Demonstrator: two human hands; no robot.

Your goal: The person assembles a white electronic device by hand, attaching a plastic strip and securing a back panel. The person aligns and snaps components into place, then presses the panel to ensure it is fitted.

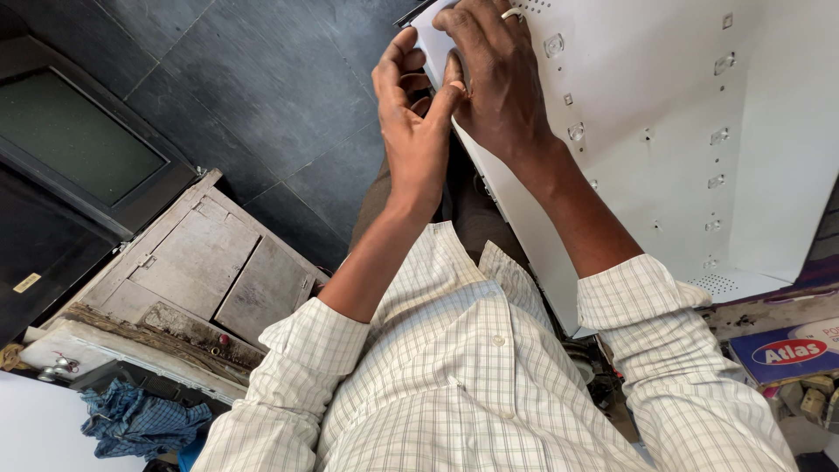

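A large white metal panel (690, 131) with rows of small clear studs leans across the upper right, over my lap. My right hand (494, 79), with a ring on one finger, lies on the panel's upper left corner, fingers wrapped over its edge. My left hand (411, 114) is pressed against it from the left. Its fingers curl at the same panel edge and its thumb touches my right thumb. What lies between the fingertips is hidden. Both forearms come out of rolled-up checked shirt sleeves.
A dark tiled floor (262, 79) lies below. At the left stands a worn wooden box (201, 271) beside a dark flat screen (79, 140). A blue cloth (131, 419) lies at the lower left. A blue and white carton (786, 354) and small parts sit at the lower right.
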